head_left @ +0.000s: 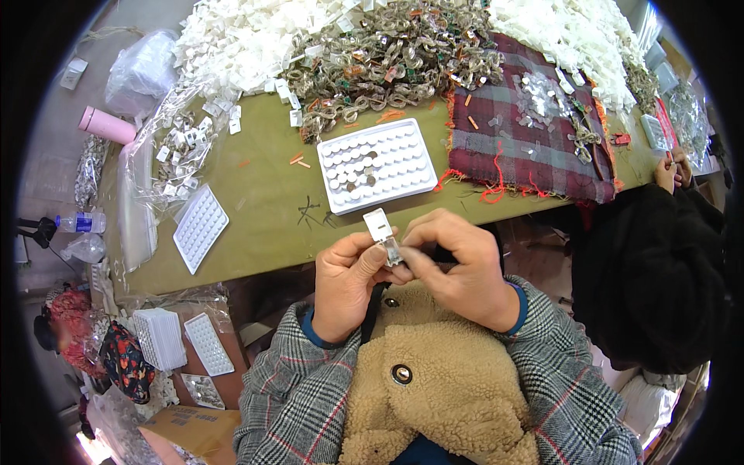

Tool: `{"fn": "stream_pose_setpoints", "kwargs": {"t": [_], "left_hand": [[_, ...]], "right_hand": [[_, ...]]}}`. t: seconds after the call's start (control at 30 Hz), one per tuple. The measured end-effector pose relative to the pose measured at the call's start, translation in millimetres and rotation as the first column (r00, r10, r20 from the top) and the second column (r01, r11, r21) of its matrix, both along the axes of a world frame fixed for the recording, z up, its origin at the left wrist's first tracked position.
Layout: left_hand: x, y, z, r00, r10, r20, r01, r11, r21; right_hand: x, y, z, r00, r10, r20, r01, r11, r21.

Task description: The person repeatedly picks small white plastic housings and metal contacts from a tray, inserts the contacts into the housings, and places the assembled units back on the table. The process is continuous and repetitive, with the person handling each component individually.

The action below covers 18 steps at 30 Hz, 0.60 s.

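Observation:
Just in front of my chest, my left hand (346, 285) pinches a small white plastic piece (378, 225) between thumb and fingers. A white flap stands up at its top, and a clear or greyish part sits lower down. My right hand (463, 267) has its thumb and fingertips closed on the lower part of the same piece. Whether anything smaller is in those fingertips is hidden. Beyond my hands, a white tray (333, 200) with rows of round cups lies on the green tabletop (267, 225). Some cups hold small white or dark round pieces.
White plastic pieces (232, 46) and tangled clear-brown cords (395, 58) pile up at the back. A plaid cloth (496, 147) lies right, another tray (201, 229) left. A pink bottle (106, 125) stands out far left. Someone in black (651, 279) sits at right.

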<state>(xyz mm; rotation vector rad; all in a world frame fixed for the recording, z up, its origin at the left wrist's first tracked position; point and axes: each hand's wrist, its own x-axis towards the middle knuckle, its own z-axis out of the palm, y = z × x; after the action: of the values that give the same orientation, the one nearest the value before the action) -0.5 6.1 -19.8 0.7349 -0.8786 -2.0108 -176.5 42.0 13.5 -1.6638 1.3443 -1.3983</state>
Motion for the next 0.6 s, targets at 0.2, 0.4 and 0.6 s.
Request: {"fn": "stream_pose_setpoints", "kwargs": {"t": [0.2, 0.4, 0.6], "left_hand": [[0.2, 4.0, 11.6, 0.975, -0.063, 0.212, 0.076, 0.996, -0.055], [20.1, -14.0, 9.4, 0.994, -0.107, 0.034, 0.104, 0.991, 0.082], [36.9, -31.9, 1.2, 0.983, -0.079, -0.167, 0.103, 0.984, 0.143]], "right_hand": [[6.8, -4.6, 7.2, 0.976, -0.01, -0.218, 0.036, 0.993, 0.115], [-4.0, -32.3, 5.3, 0.981, -0.053, -0.185, 0.055, 0.998, 0.007], [1.4, -74.5, -15.5, 0.875, -0.102, -0.473, 0.007, 0.98, -0.198]]}}
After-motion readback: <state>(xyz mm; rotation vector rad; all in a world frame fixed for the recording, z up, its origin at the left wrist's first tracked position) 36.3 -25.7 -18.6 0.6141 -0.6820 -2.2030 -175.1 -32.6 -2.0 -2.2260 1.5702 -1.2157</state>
